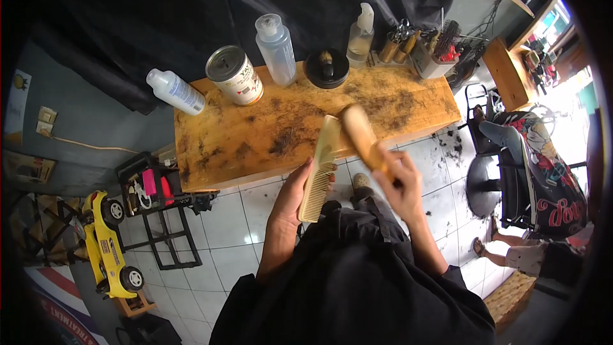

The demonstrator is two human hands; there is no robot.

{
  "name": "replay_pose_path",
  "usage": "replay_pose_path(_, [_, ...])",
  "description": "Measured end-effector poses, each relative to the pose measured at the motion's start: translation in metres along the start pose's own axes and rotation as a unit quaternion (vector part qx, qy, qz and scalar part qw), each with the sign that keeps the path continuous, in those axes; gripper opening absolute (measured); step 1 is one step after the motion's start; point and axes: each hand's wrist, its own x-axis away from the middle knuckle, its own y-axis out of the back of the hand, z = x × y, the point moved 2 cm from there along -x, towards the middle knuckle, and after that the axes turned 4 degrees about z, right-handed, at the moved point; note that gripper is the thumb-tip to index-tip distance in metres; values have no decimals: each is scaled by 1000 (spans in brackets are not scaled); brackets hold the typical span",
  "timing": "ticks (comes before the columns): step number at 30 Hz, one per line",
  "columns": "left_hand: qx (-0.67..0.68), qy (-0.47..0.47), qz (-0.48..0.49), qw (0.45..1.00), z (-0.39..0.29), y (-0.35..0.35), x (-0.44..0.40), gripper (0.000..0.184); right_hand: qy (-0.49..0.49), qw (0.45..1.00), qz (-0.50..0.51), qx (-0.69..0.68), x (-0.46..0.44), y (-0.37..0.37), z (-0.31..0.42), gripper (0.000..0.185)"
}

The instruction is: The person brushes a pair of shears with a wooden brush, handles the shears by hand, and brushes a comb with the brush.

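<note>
Left hand (292, 201) clamped on pale comb (319, 169), right-hand fingers (401, 169) wrapped round wooden brush (364, 134), brush head just beside comb, both at counter's (255, 163) near edge, bottles and tin along back edge, hair-strewn middle between, tiled floor (223, 223) below.

Reads "TREATMENT" in pale letters on a banner (64, 306), well to the lower left of the surface (255, 131). Shows large reddish script starting "Do", with later letters unclear, on a dark printed cloth (554, 185) right of the surface. Carries print too small to read on the can (242, 83) and white bottle (177, 92), both on the surface.
</note>
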Motion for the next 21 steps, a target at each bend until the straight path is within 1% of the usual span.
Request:
replay_pose_path(1, [7, -16, -3, 1000, -1, -1, 0, 51, 71, 996, 43, -17, 7, -8, 6, 46])
replay_pose_path(2, [3, -11, 0, 1000, -1, 6, -1, 51, 141, 986, 86, -34, 13, -16, 12, 46])
replay_pose_path(3, [80, 36, 57, 994, -1, 13, -3, 52, 161, 975, 143, -48, 19, -21, 20, 47])
replay_pose_path(4, [158, 83, 112, 978, 1, 16, -4, 52, 180, 961, 201, -61, 23, -24, 30, 47])
replay_pose_path(5, [159, 38, 48, 985, 5, 18, -10, 55, 174, 953, 246, -47, 25, -27, 37, 48])
replay_pose_path(6, [160, 40, 48, 985, 6, 19, -6, 55, 171, 953, 245, -47, 26, -29, 34, 48])
replay_pose_path(8, [199, 53, 148, 967, 2, 14, 1, 55, 158, 973, 167, -21, 20, -35, 21, 49])
replay_pose_path(9, [146, 15, -78, 986, -7, -7, 14, 54, 143, 981, 128, -1, 14, -31, 15, 49])
replay_pose_path(10, [149, 10, -75, 986, -6, 0, 15, 54, 148, 980, 130, 3, 8, -28, 13, 49])
replay_pose_path(12, [120, -25, 94, 988, -6, 11, 20, 53, 50, 998, 7, 42, -6, -17, 7, 47])
replay_pose_path(13, [148, -27, 98, 984, -4, 10, 24, 50, 50, 998, 15, 40, -12, -15, 5, 47])
replay_pose_path(14, [149, -30, 91, 984, -3, 9, 27, 50, 25, 999, -28, 40, -18, -11, 2, 46])
replay_pose_path(15, [131, -33, 56, 989, -2, 7, 29, 50, -1, 997, -71, 38, -21, -8, 1, 45])
replay_pose_path(16, [113, -35, 22, 993, -2, 7, 30, 52, -1, 997, -67, 32, -20, -9, 2, 45])
replay_pose_path(17, [95, -29, 0, 995, -2, 10, 31, 52, 15, 999, -38, 6, -17, -10, 5, 45])
replay_pose_path(18, [94, -31, -3, 995, 0, 16, 30, 52, 31, 999, -10, -17, -14, -9, 7, 45])
replay_pose_path(19, [86, -29, -18, 996, 3, 23, 27, 52, 99, 994, 39, -13, -13, -11, 13, 48])
replay_pose_path(20, [77, -27, -33, 996, 1, 17, 22, 52, 125, 986, 105, -43, -6, -15, 11, 51])
replay_pose_path(21, [57, -46, -114, 991, 2, 4, 19, 54, 185, 968, 164, -45, -1, -13, 19, 52])
